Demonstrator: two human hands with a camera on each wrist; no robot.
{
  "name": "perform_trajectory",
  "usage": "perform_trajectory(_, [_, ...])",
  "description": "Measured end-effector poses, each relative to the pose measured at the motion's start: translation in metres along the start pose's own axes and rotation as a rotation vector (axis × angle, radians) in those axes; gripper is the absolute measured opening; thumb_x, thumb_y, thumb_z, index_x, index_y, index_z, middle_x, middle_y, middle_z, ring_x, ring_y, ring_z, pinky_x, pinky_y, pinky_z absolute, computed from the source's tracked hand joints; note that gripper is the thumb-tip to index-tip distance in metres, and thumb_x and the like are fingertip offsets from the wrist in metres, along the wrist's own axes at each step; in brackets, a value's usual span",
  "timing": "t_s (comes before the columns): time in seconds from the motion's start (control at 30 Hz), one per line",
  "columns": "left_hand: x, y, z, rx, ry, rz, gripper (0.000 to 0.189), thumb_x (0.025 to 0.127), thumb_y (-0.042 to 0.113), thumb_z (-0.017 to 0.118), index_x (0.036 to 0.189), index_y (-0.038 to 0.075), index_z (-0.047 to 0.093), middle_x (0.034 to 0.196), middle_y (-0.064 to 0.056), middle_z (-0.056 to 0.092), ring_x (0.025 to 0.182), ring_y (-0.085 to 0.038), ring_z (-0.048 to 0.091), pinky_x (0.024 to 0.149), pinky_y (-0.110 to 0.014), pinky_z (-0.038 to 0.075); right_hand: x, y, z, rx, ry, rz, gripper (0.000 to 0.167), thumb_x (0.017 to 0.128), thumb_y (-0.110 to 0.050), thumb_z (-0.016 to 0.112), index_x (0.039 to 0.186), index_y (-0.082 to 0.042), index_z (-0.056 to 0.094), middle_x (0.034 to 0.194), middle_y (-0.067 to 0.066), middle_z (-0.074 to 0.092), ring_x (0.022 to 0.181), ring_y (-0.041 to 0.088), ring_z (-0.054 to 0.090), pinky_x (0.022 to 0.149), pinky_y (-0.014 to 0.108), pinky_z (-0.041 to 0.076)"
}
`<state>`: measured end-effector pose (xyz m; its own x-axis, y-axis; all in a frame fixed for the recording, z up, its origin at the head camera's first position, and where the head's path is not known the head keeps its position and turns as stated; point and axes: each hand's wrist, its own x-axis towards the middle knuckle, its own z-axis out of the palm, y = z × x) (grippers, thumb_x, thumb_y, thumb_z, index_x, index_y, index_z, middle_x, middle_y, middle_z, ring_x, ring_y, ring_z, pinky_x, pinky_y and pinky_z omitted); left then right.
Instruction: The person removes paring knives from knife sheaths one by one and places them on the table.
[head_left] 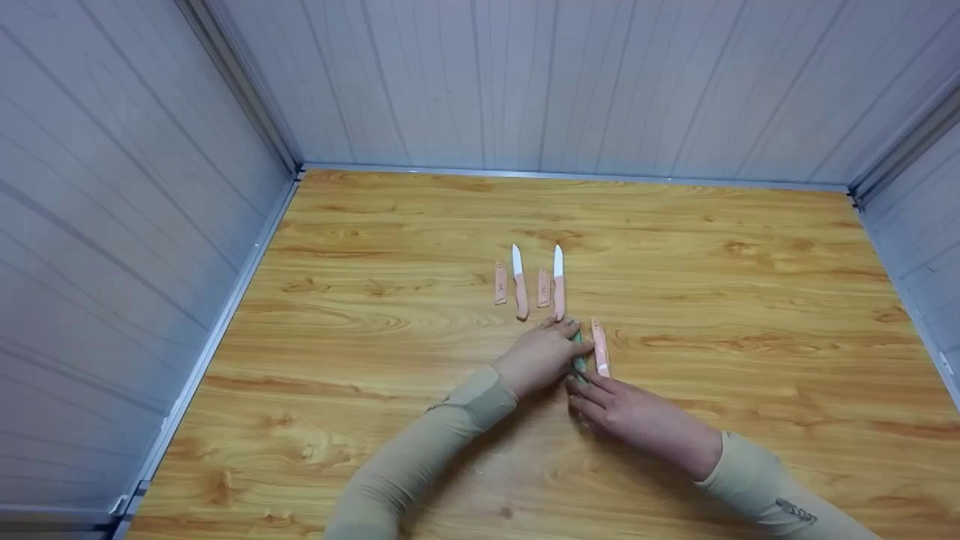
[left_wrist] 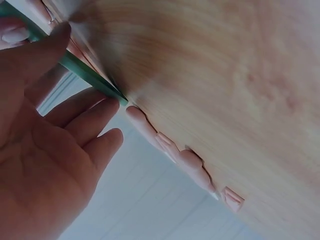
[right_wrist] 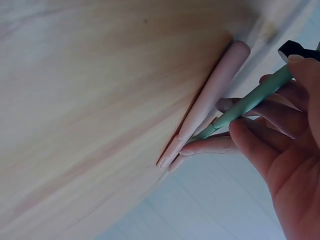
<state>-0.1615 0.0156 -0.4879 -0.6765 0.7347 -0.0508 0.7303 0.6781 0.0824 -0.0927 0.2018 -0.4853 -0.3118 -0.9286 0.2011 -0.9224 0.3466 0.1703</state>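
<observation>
A slim green knife (head_left: 579, 363) lies between my two hands, mostly covered by fingers in the head view. My left hand (head_left: 541, 354) pinches its far end; in the left wrist view this green strip (left_wrist: 89, 75) passes between thumb and fingers. My right hand (head_left: 630, 414) grips the near end, where a rounded green handle (right_wrist: 257, 99) with a seam shows in the right wrist view. Just to the right lies a pink sheathed knife (head_left: 599, 343), its near end hidden by my right hand. A black piece (right_wrist: 295, 50) shows by the right thumb.
Beyond my left hand, two pink-handled knives (head_left: 520, 289) (head_left: 558, 289) with bare white blades point away. Left of each lies a pink sheath (head_left: 501, 283) (head_left: 544, 287). The wood-grain table (head_left: 360, 337) is bounded by pale panel walls (head_left: 510, 90).
</observation>
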Motion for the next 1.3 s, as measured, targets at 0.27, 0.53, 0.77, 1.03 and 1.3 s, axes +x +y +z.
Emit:
perform_trajectory(0.27, [0.0,0.003,0.0,0.017,-0.005,-0.016,0.04,0.094,0.018,0.056,0.133,0.026,0.058,0.141,-0.012,0.047,0.133,-0.023,0.04,0.114,-0.037,0.019,0.0,0.0,-0.001,0.0,0.016,0.008,0.035,0.088,-0.019,0.056,0.116,0.0,0.064,0.124,0.017,0.06,0.117,0.033,0.054,0.097,0.04,0.045])
perform_trajectory(0.53, [-0.003,0.004,0.0,0.053,-0.018,-0.006,0.043,0.095,0.019,0.056,0.137,0.023,0.054,0.143,-0.012,0.045,0.133,-0.024,0.04,0.114,-0.038,0.019,-0.003,0.0,0.001,0.057,0.021,0.018,0.038,0.089,-0.017,0.048,0.119,0.001,0.063,0.127,0.017,0.057,0.121,0.034,0.051,0.097,0.042,0.045])
perform_trajectory(0.77, [-0.004,0.005,-0.001,0.074,-0.032,-0.01,0.044,0.097,0.019,0.052,0.141,0.022,0.049,0.144,-0.013,0.043,0.134,-0.025,0.038,0.114,-0.037,0.018,-0.005,0.0,0.002,0.16,0.071,0.053,0.04,0.104,-0.021,0.035,0.121,0.004,0.062,0.13,0.019,0.055,0.123,0.036,0.048,0.096,0.043,0.045])
perform_trajectory(1.03, [-0.009,0.006,-0.003,0.08,0.007,0.021,0.047,0.096,0.026,0.055,0.142,0.02,0.048,0.142,-0.015,0.045,0.133,-0.026,0.04,0.114,-0.038,0.018,-0.003,0.0,-0.005,0.154,0.18,0.049,0.047,0.107,-0.023,0.025,0.12,0.005,0.061,0.129,0.02,0.056,0.12,0.034,0.052,0.093,0.045,0.047])
perform_trajectory(1.3, [-0.01,0.008,-0.012,0.046,0.037,0.017,0.061,0.092,0.037,0.061,0.146,0.017,0.041,0.146,-0.016,0.04,0.136,-0.027,0.034,0.114,-0.038,0.018,-0.002,0.004,-0.013,0.171,0.275,0.061,0.041,0.105,-0.022,0.034,0.12,0.003,0.062,0.129,0.018,0.056,0.12,0.033,0.052,0.098,0.043,0.043])
